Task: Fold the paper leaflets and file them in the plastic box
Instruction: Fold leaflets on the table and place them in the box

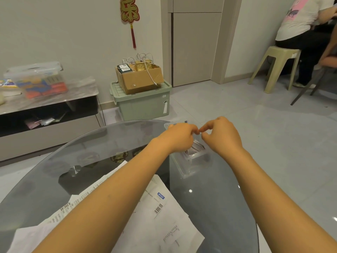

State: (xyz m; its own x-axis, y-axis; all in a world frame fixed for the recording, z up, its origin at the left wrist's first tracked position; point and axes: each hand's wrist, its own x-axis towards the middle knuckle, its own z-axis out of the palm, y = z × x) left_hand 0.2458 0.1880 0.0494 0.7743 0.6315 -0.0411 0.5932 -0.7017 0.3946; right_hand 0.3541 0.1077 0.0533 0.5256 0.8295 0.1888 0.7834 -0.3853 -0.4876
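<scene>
Leaflets (160, 216) several, box (187, 167) one, hands two.

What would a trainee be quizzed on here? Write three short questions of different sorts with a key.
1. True or false: the white printed paper leaflets lie unfolded on the round grey glass table, nearer the camera than the box.
2. Both hands are over which object?
A. the lidded green storage bin
B. the clear plastic box
C. the brown cardboard carton
3. Fill in: the left hand and right hand meet at their ____.

Key:
1. True
2. B
3. fingertips
</scene>
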